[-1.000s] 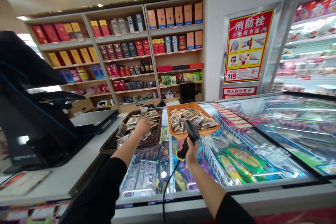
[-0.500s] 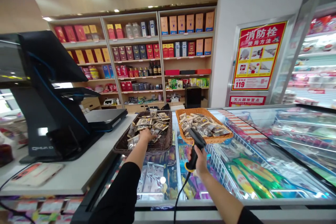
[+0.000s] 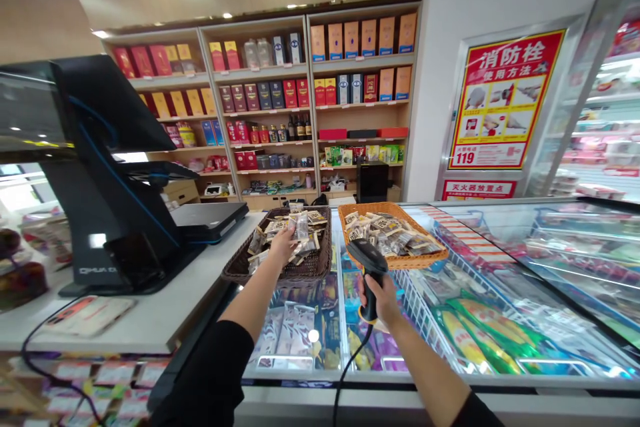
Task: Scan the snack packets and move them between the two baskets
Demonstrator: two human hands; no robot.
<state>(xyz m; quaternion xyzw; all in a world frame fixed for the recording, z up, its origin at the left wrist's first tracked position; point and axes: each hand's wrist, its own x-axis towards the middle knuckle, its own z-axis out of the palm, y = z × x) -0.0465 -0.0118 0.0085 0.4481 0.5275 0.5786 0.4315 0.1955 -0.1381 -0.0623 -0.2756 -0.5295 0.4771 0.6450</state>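
Over the dark brown wicker basket [image 3: 313, 271], my left hand [image 3: 283, 245] is closed on a small clear snack packet [image 3: 301, 226], lifted a little above the others. Several like packets lie heaped in that basket under the hand. My right hand [image 3: 383, 295] grips a black barcode scanner [image 3: 369, 277] with a yellow trim, its head tilted up and to the left. The scanner's cord [image 3: 350, 360] hangs down toward the bottom edge. Just behind the scanner sits an orange wicker basket [image 3: 420, 259], heaped with similar packets [image 3: 395, 233].
Both baskets rest on a glass-topped chest freezer [image 3: 350, 385] holding packaged goods. To the left, a white counter [image 3: 165, 320] bears a black checkout terminal [image 3: 135, 213], a scale [image 3: 215, 217] and a phone [image 3: 93, 315]. Shelves of boxes [image 3: 260, 97] line the back wall.
My left hand has risen from the heap in the dark basket with a packet in its fingers. The scanner has turned, its head now further left and its handle more upright.
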